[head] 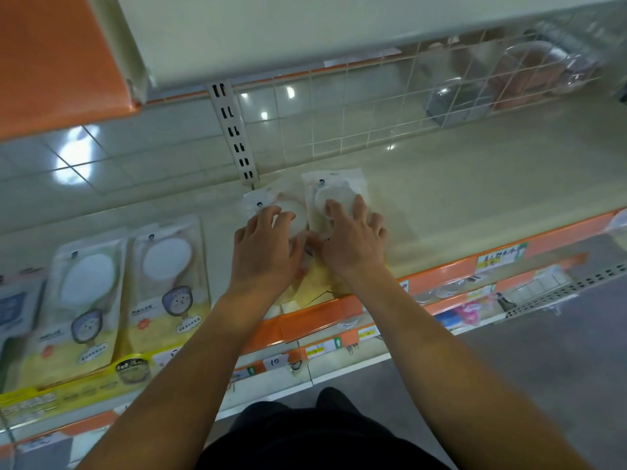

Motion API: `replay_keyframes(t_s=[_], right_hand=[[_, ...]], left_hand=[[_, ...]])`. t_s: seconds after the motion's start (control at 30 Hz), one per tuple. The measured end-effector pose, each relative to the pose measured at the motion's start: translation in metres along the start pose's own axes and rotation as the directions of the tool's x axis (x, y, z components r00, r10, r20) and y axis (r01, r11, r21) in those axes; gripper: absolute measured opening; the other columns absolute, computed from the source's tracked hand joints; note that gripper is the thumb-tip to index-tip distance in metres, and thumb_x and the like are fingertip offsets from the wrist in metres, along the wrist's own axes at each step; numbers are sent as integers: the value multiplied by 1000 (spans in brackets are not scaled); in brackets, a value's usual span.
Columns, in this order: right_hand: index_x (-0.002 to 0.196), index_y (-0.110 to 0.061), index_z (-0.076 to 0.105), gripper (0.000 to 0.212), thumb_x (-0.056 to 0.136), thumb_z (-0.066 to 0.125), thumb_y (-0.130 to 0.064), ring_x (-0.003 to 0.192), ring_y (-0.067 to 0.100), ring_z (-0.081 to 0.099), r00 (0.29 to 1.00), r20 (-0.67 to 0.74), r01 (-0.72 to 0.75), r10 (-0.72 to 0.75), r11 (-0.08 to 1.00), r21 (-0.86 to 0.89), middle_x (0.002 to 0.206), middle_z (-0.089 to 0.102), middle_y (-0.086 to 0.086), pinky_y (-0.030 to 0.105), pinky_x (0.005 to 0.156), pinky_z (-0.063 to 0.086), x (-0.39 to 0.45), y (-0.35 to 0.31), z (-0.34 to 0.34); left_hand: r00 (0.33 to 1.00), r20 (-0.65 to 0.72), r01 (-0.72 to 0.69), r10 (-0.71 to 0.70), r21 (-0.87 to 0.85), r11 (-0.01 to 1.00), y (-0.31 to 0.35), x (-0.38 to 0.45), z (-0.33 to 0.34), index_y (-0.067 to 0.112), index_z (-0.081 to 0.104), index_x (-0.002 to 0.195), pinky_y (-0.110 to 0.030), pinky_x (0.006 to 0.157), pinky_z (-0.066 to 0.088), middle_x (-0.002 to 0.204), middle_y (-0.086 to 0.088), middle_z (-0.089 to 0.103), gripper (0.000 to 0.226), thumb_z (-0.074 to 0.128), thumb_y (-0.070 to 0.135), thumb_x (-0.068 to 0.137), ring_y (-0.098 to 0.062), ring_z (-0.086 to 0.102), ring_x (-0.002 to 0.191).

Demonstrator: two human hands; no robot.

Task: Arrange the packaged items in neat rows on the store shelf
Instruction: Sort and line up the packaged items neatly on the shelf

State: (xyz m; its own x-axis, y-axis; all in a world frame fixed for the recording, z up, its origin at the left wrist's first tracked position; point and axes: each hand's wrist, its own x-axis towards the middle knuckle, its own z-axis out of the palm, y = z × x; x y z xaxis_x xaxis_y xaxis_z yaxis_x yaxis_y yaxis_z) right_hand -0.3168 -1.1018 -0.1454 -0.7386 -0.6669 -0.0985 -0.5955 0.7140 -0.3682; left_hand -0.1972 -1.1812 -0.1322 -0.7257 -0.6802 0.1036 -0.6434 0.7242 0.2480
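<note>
Two mirror packs (132, 283) lay aligned on shelf (458, 198); left hand (264, 245) and right hand (353, 239), fingers spread flat, pressed two further packs (334, 188); right stretch remained unfilled.

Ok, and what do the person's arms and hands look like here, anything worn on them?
Both arms are bare from the bottom edge of the view up to the wrists: no sleeves show. The left hand and right hand are gloveless, and no watch, ring or band shows on either. Low in the view, between the arms, sits dark clothing.
</note>
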Motion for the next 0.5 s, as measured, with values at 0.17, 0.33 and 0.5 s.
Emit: replay_keyframes(t_s=[0.17, 0.33, 0.5], right_hand=[[133, -35, 40, 50, 88, 58, -46, 119, 41, 34, 996, -80, 40, -41, 999, -6, 150, 24, 5, 42, 100, 32, 0, -4, 7], [127, -31, 51, 38, 91, 55, -39, 111, 36, 39, 985, -166, 53, -46, 998, 35, 140, 38, 3, 38, 94, 35, 1, 1, 8], [123, -29, 57, 33, 91, 54, -35, 109, 33, 40, 973, -223, 83, -62, 993, 84, 135, 43, 3, 35, 93, 34, -5, -3, 5]], left_hand=[[1000, 4, 12, -12, -6, 1000, -4, -4, -5, 19, 48, 133, -40, 106, 31, 142, -4, 40, 44, 49, 36, 93, -24, 39, 132], [999, -14, 51, -51, -11, 999, -14, -11, -11, 19, 48, 133, -39, 105, 31, 141, -2, 41, 41, 50, 31, 93, -23, 40, 130], [997, -9, 74, -74, 1, 997, -21, -19, -15, 20, 47, 133, -40, 104, 32, 138, -1, 42, 42, 50, 32, 93, -23, 41, 128]])
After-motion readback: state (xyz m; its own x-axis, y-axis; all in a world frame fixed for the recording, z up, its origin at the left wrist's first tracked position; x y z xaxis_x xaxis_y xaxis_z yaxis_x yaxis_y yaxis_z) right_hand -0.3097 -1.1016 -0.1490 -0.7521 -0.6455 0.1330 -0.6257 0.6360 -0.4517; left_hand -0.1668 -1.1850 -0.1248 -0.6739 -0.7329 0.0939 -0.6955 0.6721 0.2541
